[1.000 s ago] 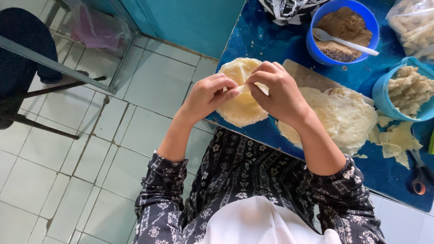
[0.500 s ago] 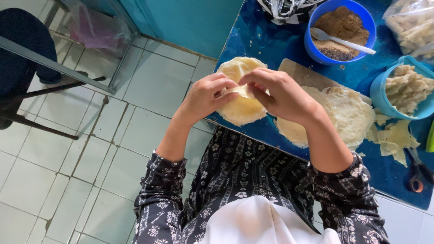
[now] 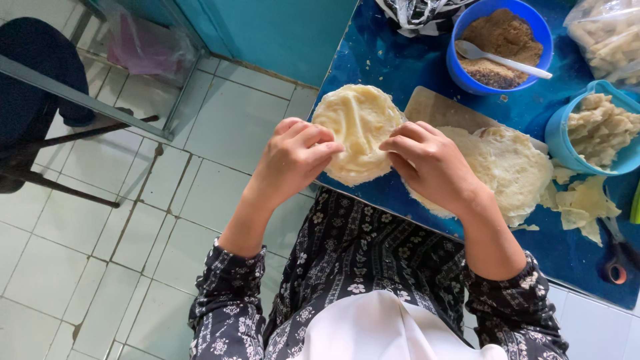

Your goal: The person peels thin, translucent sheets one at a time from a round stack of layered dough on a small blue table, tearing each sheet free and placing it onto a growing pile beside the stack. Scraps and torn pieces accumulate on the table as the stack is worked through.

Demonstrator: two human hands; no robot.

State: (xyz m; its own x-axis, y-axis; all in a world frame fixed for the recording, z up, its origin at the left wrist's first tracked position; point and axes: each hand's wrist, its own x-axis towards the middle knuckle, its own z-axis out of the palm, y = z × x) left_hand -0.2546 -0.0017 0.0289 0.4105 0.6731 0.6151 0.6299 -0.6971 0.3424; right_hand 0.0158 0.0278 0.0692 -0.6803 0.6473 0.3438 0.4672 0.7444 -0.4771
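L hand (image 3: 293, 155) & R hand (image 3: 427, 163) each pinch an edge of a round pale wrapper sheet (image 3: 357, 130), held at the near edge of the blue table (image 3: 400, 60). Behind: wrapper stack (image 3: 510, 167) on wooden board (image 3: 433, 107), then blue bowl w/ brown filling (image 3: 500, 40) & white spoon (image 3: 507, 60).

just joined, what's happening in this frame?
A person holds a round, pale wrapper in both hands: left hand on its near-left edge, right hand on its right edge, at the corner of a blue table. A stack of wrappers lies on a board beside it. Further back are a blue bowl of brown filling with a spoon and a tub of pale pieces. Scissors lie at the right edge.
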